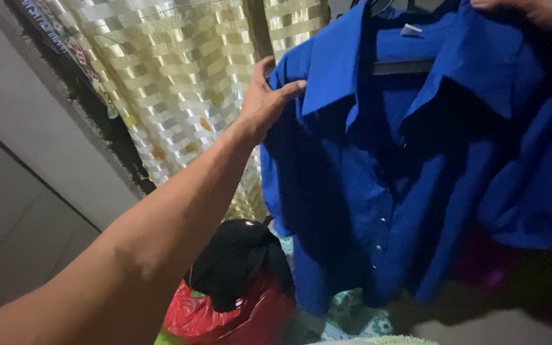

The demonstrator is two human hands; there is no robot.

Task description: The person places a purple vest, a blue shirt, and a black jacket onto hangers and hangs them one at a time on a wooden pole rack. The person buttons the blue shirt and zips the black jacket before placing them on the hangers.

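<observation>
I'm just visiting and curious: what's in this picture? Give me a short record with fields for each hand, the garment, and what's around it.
left hand: the left hand grips the shoulder edge of the blue shirt
right hand: the right hand, partly out of view at the top, touches the shirt's other shoulder
garment: buttoned, collared, on a hanger
behind: gold patterned curtain
below: black cloth lying on a red bag

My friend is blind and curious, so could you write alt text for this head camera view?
A person's left hand grips the shoulder of a blue button-up shirt on a hanger, while the right hand holds its other shoulder at the top edge. Behind hangs a shiny gold-checked curtain; below lie a black cloth and a red bag.
</observation>
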